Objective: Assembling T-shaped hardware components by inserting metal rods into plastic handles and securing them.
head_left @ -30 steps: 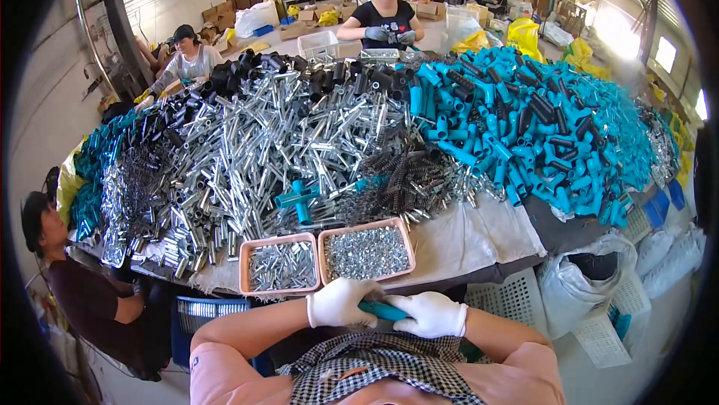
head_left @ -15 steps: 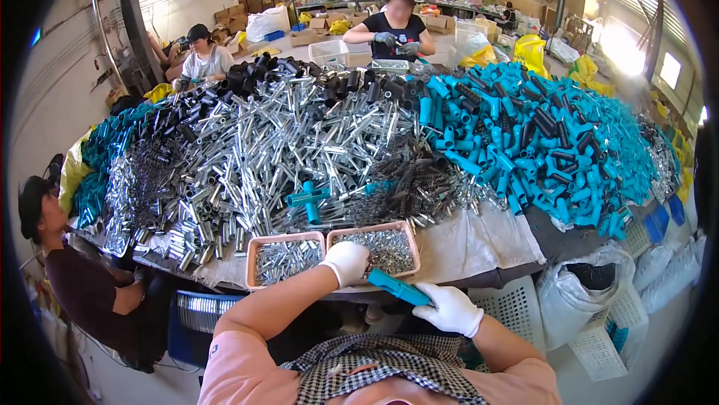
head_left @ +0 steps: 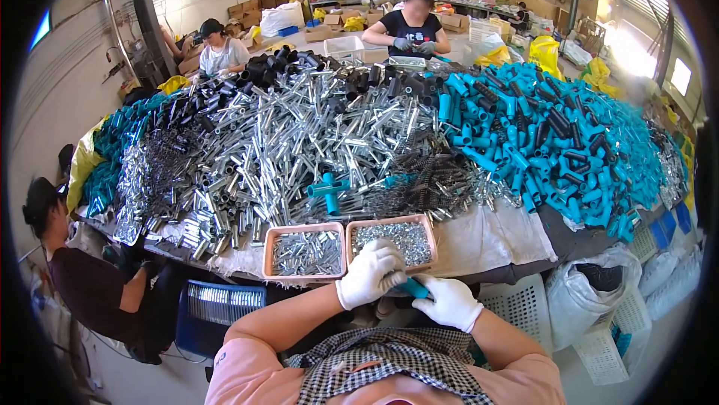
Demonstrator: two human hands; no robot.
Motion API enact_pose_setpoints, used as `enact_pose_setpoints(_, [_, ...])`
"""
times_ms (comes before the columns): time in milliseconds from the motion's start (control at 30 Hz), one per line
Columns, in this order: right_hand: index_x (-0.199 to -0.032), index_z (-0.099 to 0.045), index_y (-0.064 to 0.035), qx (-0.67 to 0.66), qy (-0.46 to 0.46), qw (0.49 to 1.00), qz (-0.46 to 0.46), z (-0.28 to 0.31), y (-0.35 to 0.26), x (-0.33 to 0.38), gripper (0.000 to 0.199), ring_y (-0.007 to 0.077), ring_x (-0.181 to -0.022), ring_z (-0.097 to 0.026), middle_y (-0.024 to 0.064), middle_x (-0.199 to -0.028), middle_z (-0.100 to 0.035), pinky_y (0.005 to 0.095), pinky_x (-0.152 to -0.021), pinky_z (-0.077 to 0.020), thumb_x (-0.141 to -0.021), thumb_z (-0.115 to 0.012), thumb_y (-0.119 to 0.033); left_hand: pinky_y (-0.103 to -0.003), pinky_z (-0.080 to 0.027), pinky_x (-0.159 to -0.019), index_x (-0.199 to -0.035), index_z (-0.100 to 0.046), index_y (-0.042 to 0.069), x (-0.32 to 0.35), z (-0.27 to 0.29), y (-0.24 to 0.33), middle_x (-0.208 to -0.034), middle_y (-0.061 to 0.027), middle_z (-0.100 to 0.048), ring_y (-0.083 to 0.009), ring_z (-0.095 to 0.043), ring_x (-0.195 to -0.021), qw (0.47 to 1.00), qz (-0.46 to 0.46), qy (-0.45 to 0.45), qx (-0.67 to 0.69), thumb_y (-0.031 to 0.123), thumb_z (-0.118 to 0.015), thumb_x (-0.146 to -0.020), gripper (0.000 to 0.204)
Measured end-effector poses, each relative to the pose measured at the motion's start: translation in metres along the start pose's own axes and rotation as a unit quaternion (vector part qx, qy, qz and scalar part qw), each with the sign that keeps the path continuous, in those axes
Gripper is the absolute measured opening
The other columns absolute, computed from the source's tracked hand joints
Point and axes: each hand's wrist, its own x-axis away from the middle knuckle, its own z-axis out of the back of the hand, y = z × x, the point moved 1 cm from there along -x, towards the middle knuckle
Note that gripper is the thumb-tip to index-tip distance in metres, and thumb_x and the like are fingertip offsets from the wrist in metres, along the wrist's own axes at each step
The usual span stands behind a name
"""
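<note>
My right hand [head_left: 448,302], in a white glove, is closed around a teal plastic handle piece [head_left: 413,287] in front of the table edge. My left hand [head_left: 374,274], also gloved, has its fingers curled at the far end of that piece; motion blurs them, and anything small in them is hidden. Just beyond it lies a pink tray [head_left: 433,246] of small shiny metal parts. To its left, a second pink tray [head_left: 305,279] holds short metal pins. Behind the trays, a teal cross-shaped piece [head_left: 327,192] rests on the metal heap.
Heaps of metal tubes [head_left: 299,135], dark springs [head_left: 431,180] and teal handle pieces [head_left: 509,135] cover the table. A white sack [head_left: 569,293] and white crates [head_left: 520,308] stand at right; a blue crate [head_left: 217,308] is at left. Co-workers sit at left and across.
My left hand has left the right tray and come to the end of the teal piece. My right hand still holds that piece. The view has shifted slightly.
</note>
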Motion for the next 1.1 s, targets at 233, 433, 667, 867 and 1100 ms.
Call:
enact_pose_setpoints(233, [-0.12, -0.057, -0.0108, 0.056, 0.017, 0.998, 0.018, 0.003, -0.008, -0.001, 0.046, 0.0358, -0.074, -0.067, 0.0154, -0.085, -0.069, 0.0459, -0.064, -0.0519, -0.082, -0.069, -0.033, -0.042, -0.046, -0.089, -0.082, -0.066, 0.009, 0.014, -0.002, -0.002, -0.091, -0.0056, -0.067, -0.0295, -0.061, -0.096, 0.999, 0.028, -0.015, 0.026, 0.027, -0.077, -0.077, 0.021])
enact_pose_setpoints(433, [-0.12, -0.06, -0.0085, 0.016, 0.014, 1.0, 0.007, 0.011, -0.011, 0.002, 0.049, 0.0361, -0.077, -0.067, 0.0156, -0.088, -0.069, 0.0445, -0.067, -0.0527, -0.078, -0.074, -0.03, -0.041, -0.053, -0.078, -0.086, -0.069, 0.006, 0.018, -0.006, -0.001, -0.094, -0.0088, -0.068, -0.0293, -0.065, -0.085, 0.999, 0.031, -0.034, 0.026, 0.022, -0.073, -0.081, 0.017])
enact_pose_setpoints(667, [-0.124, -0.061, -0.0021, -0.161, -0.086, 0.983, -0.02, 0.0, 0.021, 0.01, 0.051, 0.0296, -0.069, -0.067, 0.0171, -0.086, -0.07, 0.0388, -0.066, -0.0527, -0.082, -0.073, -0.027, -0.04, -0.053, -0.07, -0.114, -0.06, 0.0, 0.025, -0.005, 0.002, -0.103, -0.0111, -0.063, -0.0283, -0.063, -0.076, 0.978, -0.079, -0.182, -0.073, 0.028, -0.072, -0.079, 0.047])
enact_pose_setpoints(867, [-0.14, -0.045, 0.0018, -0.388, -0.273, 0.87, -0.137, 0.009, 0.021, 0.005, 0.063, 0.0088, -0.067, -0.059, 0.0079, -0.09, -0.066, 0.0268, -0.063, -0.0509, -0.085, -0.07, -0.017, -0.041, -0.054, -0.068, -0.107, -0.061, 0.005, 0.025, -0.006, 0.0, -0.094, -0.0105, -0.063, -0.0276, -0.064, -0.076, 0.962, -0.105, -0.238, -0.078, 0.026, -0.075, -0.068, 0.046])
enact_pose_setpoints(1100, [-0.152, -0.024, -0.0019, -0.158, -0.07, 0.982, 0.07, 0.005, 0.036, 0.007, 0.075, 0.0392, -0.086, -0.067, 0.032, -0.106, -0.062, 0.0421, -0.077, -0.0531, -0.089, -0.062, -0.019, -0.044, -0.055, -0.074, -0.096, -0.068, 0.008, -0.021, -0.012, -0.011, -0.088, -0.0119, -0.067, -0.0335, -0.067, -0.082, 0.95, 0.088, -0.276, -0.116, 0.028, -0.072, -0.075, 0.029])
